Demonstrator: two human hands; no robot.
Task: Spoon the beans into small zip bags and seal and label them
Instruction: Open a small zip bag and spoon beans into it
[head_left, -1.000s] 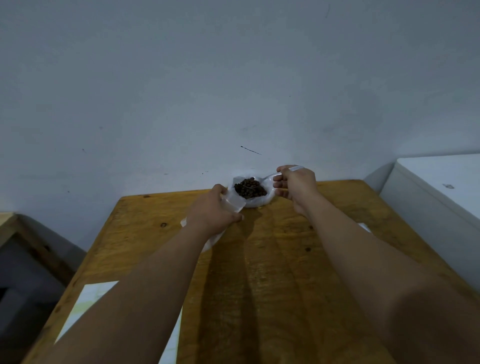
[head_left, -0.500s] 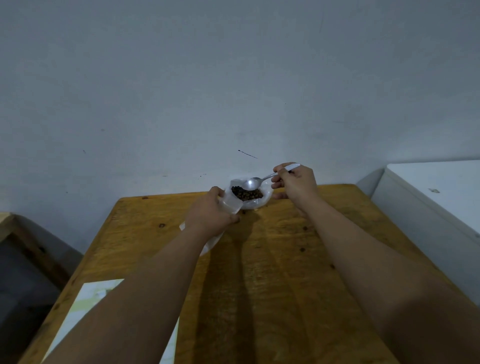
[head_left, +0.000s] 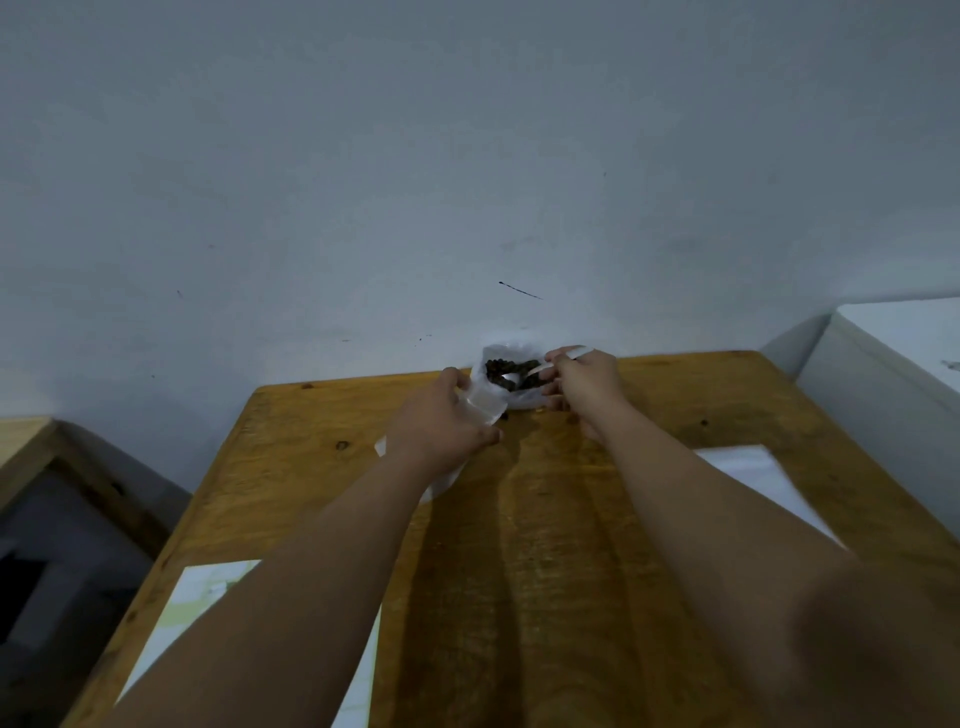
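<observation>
Scooping's best kept shallow: spoon (head_left: 543, 367), pinched by the right hand (head_left: 589, 387), is sunk in beans (head_left: 514, 376) just past its fingertips (head_left: 555, 357). Bag (head_left: 480, 405), gripped by the left hand (head_left: 441, 421), should be held open.

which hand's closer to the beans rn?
Right. The right hand is just right of the beans, with its spoon in them. The left hand is lower left of them, holding a zip bag.
</observation>
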